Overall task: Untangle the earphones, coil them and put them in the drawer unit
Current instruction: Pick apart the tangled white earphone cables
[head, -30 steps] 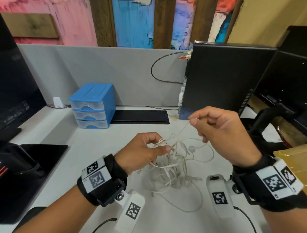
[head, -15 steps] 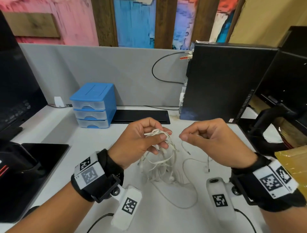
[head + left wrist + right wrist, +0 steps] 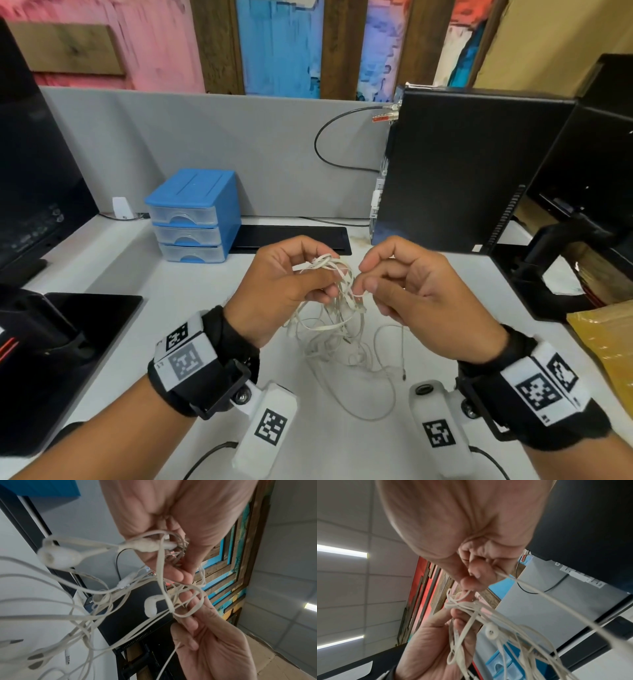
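A tangle of white earphones (image 3: 337, 322) hangs above the white desk, with loose loops trailing onto the desktop. My left hand (image 3: 291, 281) grips the upper bunch of the tangle (image 3: 164, 543). My right hand (image 3: 387, 277) pinches one strand (image 3: 501, 575) at the tangle's right edge, close beside the left hand. White earbuds (image 3: 59, 557) dangle among the loops. The blue drawer unit (image 3: 193, 214) stands at the back left of the desk with all three clear drawers closed.
A black computer tower (image 3: 462, 171) stands at the back right, and a flat black pad (image 3: 291, 238) lies behind my hands. A dark monitor (image 3: 30, 164) and a black stand (image 3: 51, 342) fill the left side. A yellow bag (image 3: 606, 342) lies at the right edge.
My left hand has lifted the tangle higher. My right hand has dropped from its raised pull and come in close to the left hand, now pinching a strand at the knot.
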### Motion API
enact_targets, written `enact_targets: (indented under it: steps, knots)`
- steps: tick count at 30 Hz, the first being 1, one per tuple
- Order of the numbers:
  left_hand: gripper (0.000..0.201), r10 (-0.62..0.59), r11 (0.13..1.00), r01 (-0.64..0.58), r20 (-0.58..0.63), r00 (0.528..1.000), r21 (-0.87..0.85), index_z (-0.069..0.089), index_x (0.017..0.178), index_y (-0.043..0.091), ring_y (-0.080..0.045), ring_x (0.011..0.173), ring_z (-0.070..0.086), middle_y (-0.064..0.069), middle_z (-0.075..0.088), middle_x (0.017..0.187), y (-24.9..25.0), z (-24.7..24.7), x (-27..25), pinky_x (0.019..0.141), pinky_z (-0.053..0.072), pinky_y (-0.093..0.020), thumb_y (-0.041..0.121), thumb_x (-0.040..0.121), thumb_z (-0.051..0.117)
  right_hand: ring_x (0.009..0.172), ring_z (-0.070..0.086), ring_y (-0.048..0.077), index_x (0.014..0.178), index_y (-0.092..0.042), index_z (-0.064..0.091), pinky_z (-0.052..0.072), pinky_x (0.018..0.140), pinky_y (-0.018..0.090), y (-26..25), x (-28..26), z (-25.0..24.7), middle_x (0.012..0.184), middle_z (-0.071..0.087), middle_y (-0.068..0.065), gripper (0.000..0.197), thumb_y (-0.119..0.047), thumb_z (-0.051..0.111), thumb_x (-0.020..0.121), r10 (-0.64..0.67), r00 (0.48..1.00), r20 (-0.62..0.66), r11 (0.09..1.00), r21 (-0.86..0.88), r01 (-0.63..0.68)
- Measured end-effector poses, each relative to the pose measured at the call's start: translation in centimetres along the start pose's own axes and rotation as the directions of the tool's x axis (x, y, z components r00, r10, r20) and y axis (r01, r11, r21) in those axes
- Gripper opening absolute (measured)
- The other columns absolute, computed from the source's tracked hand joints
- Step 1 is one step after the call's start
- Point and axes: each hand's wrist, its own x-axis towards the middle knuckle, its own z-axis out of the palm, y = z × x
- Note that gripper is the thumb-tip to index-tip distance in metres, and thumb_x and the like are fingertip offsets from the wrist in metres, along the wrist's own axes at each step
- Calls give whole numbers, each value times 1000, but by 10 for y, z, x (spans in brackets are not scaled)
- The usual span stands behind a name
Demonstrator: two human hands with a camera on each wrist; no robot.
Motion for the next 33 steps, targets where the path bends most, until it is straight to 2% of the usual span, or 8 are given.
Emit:
enact_targets:
  steps: [3, 6, 8, 13, 17, 21, 28, 33]
  knots:
    - [14, -11, 1000, 11, -13, 1000, -5, 66, 82, 4, -14, 53, 63, -7, 71, 72, -1, 1, -1, 53, 54, -22, -11, 82, 65, 59, 57, 8, 101, -2, 58, 43, 51, 13, 1, 0, 4, 76, 69, 4, 16, 9, 60, 89, -17, 999, 32, 997, 70, 14]
    - [9, -31, 998, 29, -39, 999, -48, 64, 83, 1, -12, 52, 63, -6, 71, 69, 0, 1, 0, 52, 53, -21, -7, 81, 66, 74, 64, 14, 101, -7, 64, 48, 51, 24, 5, 0, 5, 85, 70, 5, 20, 5, 66, 85, -5, 999, 43, 1000, -9, 5]
    - [8, -53, 997, 51, -40, 998, -59, 63, 84, 0, -11, 51, 61, -2, 69, 64, 2, 1, 0, 50, 51, -19, 0, 78, 68, 76, 67, 20, 96, -9, 67, 50, 52, 27, 8, 2, 6, 86, 70, 7, 19, 7, 67, 85, 2, 1000, 0, 998, -62, -2]
    - [8, -76, 996, 73, -57, 995, -59, 60, 87, -1, -11, 46, 54, 2, 67, 62, 1, 2, 1, 40, 39, -19, 1, 83, 67, 68, 70, 21, 88, -6, 67, 52, 51, 27, 11, 2, 14, 74, 72, 9, 14, 8, 67, 85, 8, 997, -75, 999, -47, -12]
    - [13, -63, 997, 60, -64, 996, -48, 59, 84, 2, -12, 48, 55, 0, 69, 66, 1, 3, 1, 41, 39, -19, 4, 79, 71, 63, 68, 23, 89, -4, 65, 50, 48, 26, 9, 2, 20, 73, 73, 9, 16, 9, 71, 81, 3, 992, -123, 997, 82, 7]
    - [15, -60, 998, 58, -61, 996, -30, 58, 76, 7, -13, 48, 54, -1, 66, 62, -1, 5, -1, 42, 39, -19, 6, 78, 72, 62, 69, 25, 88, -5, 64, 51, 50, 29, 8, 1, 23, 76, 74, 16, 20, 12, 70, 79, -2, 989, -150, 982, 188, 30]
    - [20, -54, 998, 52, -57, 997, -32, 56, 73, 8, -12, 49, 53, 1, 65, 61, 0, 7, -2, 42, 39, -20, 15, 67, 74, 63, 71, 23, 90, 0, 63, 53, 51, 27, 8, 1, 23, 79, 76, 12, 17, 12, 69, 80, -21, 989, -143, 974, 221, 53]
    - [18, -55, 998, 55, -85, 995, -3, 58, 70, 8, -13, 49, 53, -2, 65, 61, -3, 7, -2, 43, 39, -21, -1, 79, 71, 68, 71, 22, 91, -3, 65, 55, 51, 31, 8, -1, 24, 84, 76, 5, 13, 7, 68, 84, -65, 988, -137, 979, 183, 90]
